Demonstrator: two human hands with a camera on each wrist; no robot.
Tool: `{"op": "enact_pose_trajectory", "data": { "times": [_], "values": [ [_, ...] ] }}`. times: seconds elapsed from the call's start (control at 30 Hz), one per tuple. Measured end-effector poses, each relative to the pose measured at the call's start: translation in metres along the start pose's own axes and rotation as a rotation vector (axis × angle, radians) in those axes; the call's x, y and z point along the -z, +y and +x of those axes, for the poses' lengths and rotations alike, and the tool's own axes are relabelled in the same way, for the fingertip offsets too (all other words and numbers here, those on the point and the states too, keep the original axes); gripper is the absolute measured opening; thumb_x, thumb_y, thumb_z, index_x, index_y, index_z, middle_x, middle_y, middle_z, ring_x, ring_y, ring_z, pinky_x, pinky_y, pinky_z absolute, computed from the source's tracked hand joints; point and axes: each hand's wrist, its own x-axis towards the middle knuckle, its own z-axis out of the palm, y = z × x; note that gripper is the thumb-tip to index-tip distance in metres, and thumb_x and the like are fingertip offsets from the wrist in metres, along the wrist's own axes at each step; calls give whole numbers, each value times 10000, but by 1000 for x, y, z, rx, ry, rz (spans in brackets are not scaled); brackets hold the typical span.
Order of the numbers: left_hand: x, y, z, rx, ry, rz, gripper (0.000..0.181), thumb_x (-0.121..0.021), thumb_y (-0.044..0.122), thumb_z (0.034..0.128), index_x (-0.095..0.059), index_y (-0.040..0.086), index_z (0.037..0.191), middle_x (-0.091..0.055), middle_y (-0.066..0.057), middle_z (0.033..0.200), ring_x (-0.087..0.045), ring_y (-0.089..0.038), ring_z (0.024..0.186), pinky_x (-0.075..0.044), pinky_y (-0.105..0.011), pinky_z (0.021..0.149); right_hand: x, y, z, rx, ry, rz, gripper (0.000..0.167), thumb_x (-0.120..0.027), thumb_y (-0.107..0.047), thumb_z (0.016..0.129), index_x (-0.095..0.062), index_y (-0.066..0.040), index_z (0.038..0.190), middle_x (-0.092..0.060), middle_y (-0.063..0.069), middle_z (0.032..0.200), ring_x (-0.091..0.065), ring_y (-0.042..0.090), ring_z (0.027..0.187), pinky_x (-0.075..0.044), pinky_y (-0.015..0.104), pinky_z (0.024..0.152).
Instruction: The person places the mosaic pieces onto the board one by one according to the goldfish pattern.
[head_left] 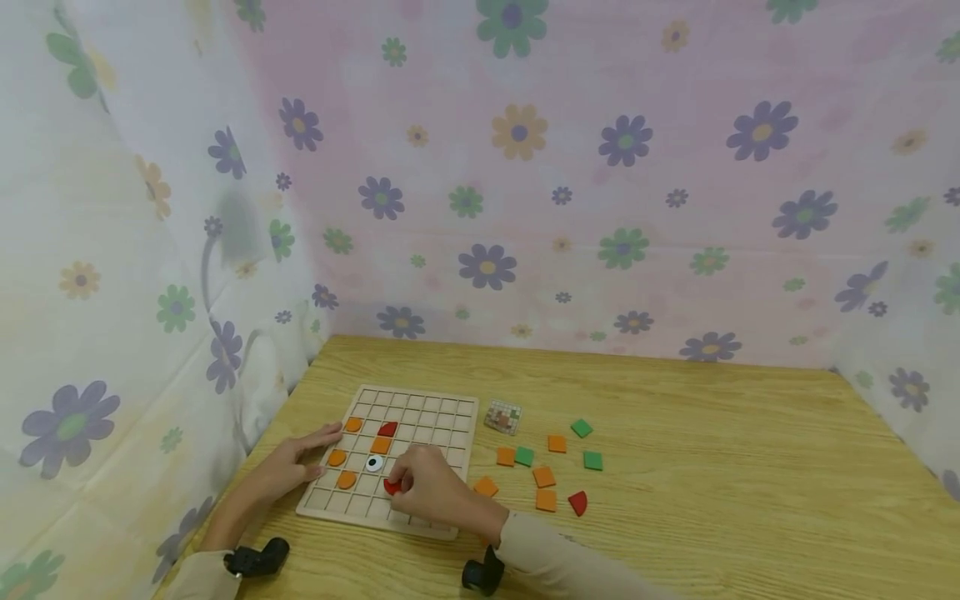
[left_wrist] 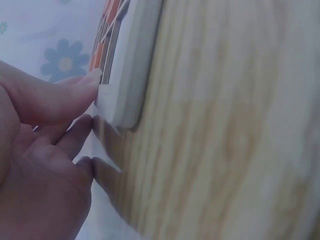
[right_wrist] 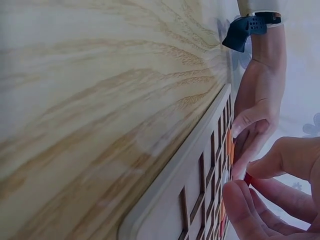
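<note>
On the wooden grid board (head_left: 360, 507) lie orange rounded pieces (head_left: 347, 480), an orange square (head_left: 381, 445), a red piece (head_left: 387, 428) and a white disc with a black dot (head_left: 374, 463). My right hand (head_left: 429, 487) pinches a red piece (head_left: 391, 487) over the front part of the grid; in the right wrist view the red piece (right_wrist: 248, 178) shows between thumb and fingers. My left hand (head_left: 288, 467) rests at the board's left edge, fingers spread and relaxed. In the left wrist view that hand's thumb (left_wrist: 75, 97) touches the board's rim (left_wrist: 134, 75).
Right of the board lie several orange squares (head_left: 546, 500), green squares (head_left: 592, 460) and a red quarter piece (head_left: 577, 502). A small patterned card (head_left: 502, 417) sits by the board's back right corner. Flowered cloth hangs behind and at the sides of the table (head_left: 712, 483).
</note>
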Motion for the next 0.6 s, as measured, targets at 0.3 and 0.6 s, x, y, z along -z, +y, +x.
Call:
{"op": "enact_pose_trajectory", "data": {
  "times": [0.3, 0.6],
  "values": [
    [-1, 1, 1, 1, 4, -2, 551, -610, -10, 839, -496, 29, 1376, -327, -157, 1496, -212, -388, 1383, -246, -336, 1071, -11, -2, 11, -7, -1, 11, 128, -709, 22, 730, -736, -8, 851, -605, -18, 739, -492, -20, 627, -431, 129, 620],
    [1, 0, 0, -18, -12, -14, 548, -610, -11, 850, -481, 15, 1382, -315, -172, 1498, -193, -407, 1382, -264, -451, 1071, -27, -4, 26, -5, 24, -31, 89, -695, 32, 723, -737, 17, 801, -645, -4, 686, -462, -39, 552, -409, 102, 539]
  ]
}}
